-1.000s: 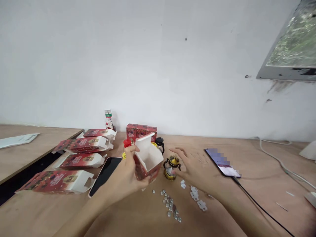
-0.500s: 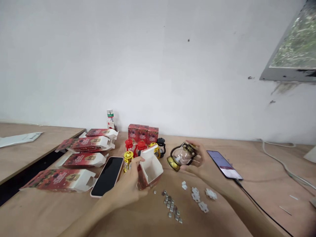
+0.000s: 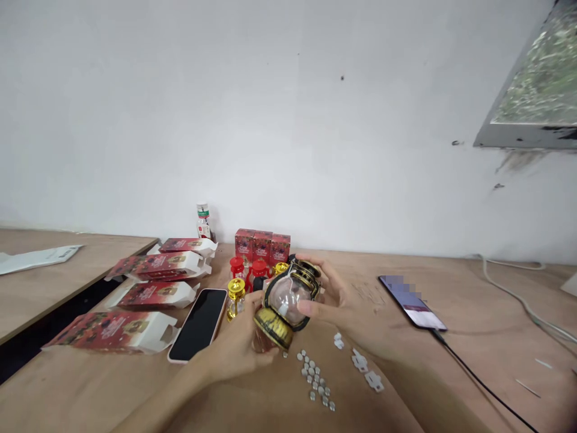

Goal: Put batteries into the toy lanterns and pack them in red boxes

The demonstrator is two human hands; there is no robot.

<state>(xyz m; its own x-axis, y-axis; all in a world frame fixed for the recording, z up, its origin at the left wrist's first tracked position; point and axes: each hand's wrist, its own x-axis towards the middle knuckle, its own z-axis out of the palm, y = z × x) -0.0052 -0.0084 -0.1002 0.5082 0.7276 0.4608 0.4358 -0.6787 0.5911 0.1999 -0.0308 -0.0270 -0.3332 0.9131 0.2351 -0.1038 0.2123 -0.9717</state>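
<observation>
My right hand (image 3: 332, 294) is closed around a small bronze-and-black lantern (image 3: 288, 297) with a clear globe. The lantern is tilted, its round base toward the lower left, right over the small red carton (image 3: 262, 344) that my left hand (image 3: 237, 337) grips. Most of the carton is hidden behind the lantern, so I cannot tell whether the base is inside its mouth. Just behind my left hand stand a gold lantern (image 3: 235, 296) and red lanterns (image 3: 258, 270), with another gold one (image 3: 280, 268) partly covered.
Several flattened red cartons (image 3: 112, 331) lie at left beside a pink-edged phone (image 3: 198, 325). Three closed red boxes (image 3: 262, 245) and a bottle (image 3: 204, 222) stand by the wall. Silver button cells (image 3: 311, 370) and white plastic pieces (image 3: 359, 361) lie in front. A cabled phone (image 3: 410, 304) is at right.
My right hand has brought the lantern left, from beside the carton to over it, and the lantern now hides the carton's white inside. My left hand has stayed nearly in place.
</observation>
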